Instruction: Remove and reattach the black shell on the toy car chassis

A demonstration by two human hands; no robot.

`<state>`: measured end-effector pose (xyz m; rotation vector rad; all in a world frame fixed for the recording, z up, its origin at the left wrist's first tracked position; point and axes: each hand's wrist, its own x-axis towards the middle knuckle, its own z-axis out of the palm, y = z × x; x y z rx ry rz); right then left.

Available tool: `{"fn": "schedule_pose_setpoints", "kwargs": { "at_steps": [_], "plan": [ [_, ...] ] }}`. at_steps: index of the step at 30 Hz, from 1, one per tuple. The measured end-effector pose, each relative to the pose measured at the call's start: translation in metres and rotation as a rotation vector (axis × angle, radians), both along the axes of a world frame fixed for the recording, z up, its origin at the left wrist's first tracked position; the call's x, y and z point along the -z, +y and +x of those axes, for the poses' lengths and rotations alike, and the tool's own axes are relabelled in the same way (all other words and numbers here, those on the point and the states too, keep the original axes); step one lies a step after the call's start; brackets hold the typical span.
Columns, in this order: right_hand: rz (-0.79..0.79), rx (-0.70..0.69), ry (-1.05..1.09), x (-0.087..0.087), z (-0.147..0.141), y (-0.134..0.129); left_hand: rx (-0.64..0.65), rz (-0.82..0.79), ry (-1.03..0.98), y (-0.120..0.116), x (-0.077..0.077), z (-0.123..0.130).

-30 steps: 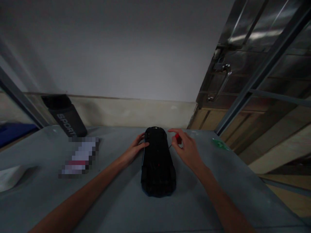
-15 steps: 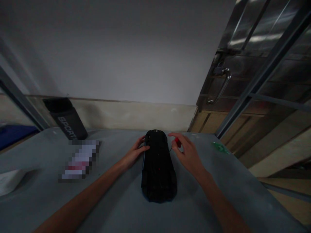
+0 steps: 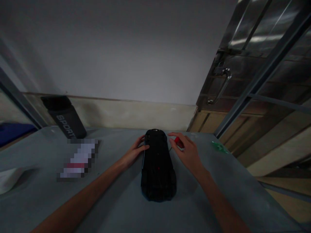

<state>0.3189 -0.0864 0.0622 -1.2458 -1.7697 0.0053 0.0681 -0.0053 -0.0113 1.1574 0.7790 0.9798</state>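
A black toy car (image 3: 158,168) lies upside down on the grey table, its long side pointing away from me. My left hand (image 3: 136,149) grips its left side near the far end, thumb on the underside and fingers along the edge. On the other side, my right hand (image 3: 186,149) holds a small red-handled screwdriver (image 3: 177,140) between thumb and fingers. Its thin shaft points down toward the car's right side; whether the tip touches the car I cannot tell.
A dark bottle marked SPORT (image 3: 64,116) stands at the back left. In front of it lies a pixelated flat item (image 3: 79,158). A white object (image 3: 9,179) sits at the left edge, and a green wrapper (image 3: 220,147) lies at the right. Metal posts (image 3: 233,108) flank the table.
My right hand's fingers have shifted slightly around the red handle. The car and my left hand hold the same position; the view has moved very slightly.
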Motion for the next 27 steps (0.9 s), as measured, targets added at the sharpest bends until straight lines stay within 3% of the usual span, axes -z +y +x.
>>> {"fn": "schedule_pose_setpoints", "kwargs": {
  "at_steps": [6, 27],
  "plan": [
    [0.014, -0.055, -0.007, 0.0012, -0.0003, 0.0004, -0.012, 0.015, 0.001, 0.0013, 0.0014, 0.0001],
    [0.067, -0.053, -0.047, 0.0028, -0.0004, 0.0007, -0.007, 0.024, 0.021, 0.0025, 0.0034, 0.0001]
  ]
}}
